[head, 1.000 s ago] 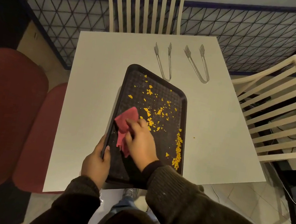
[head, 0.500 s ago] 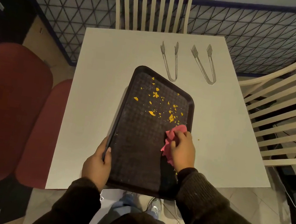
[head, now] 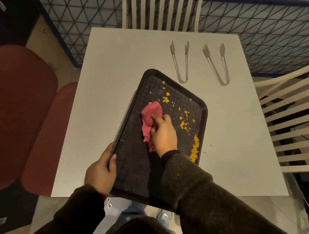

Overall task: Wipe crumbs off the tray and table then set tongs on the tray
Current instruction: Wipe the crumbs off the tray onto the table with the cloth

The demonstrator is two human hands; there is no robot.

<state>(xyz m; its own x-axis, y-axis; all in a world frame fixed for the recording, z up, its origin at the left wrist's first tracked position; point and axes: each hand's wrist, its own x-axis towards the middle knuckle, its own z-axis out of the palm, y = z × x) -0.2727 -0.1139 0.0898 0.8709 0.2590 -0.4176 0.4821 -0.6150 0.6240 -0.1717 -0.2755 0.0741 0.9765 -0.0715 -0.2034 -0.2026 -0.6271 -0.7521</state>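
Note:
A black tray (head: 201, 107) lies slanted on the white table (head: 116, 71), its near end over the table's front edge. My left hand (head: 101, 173) grips the tray's near left rim. My right hand (head: 164, 133) presses a pink cloth (head: 150, 116) onto the tray's middle left. Orange crumbs (head: 184, 119) are scattered over the tray's far half, and a pile of crumbs (head: 195, 149) sits against the right rim. A few crumbs (head: 210, 145) lie on the table just right of the tray. Two metal tongs (head: 178, 62) (head: 216, 65) rest on the table beyond the tray.
A white slatted chair (head: 160, 3) stands at the table's far side and another chair (head: 299, 118) at its right. Red padded seats (head: 9, 115) are on the left. A black mesh fence (head: 262, 32) runs behind the table.
My right hand has carried the cloth from the tray's right rim back to the middle left, farther up the tray. A crumb pile now lies uncovered along the right rim. My left hand keeps its hold.

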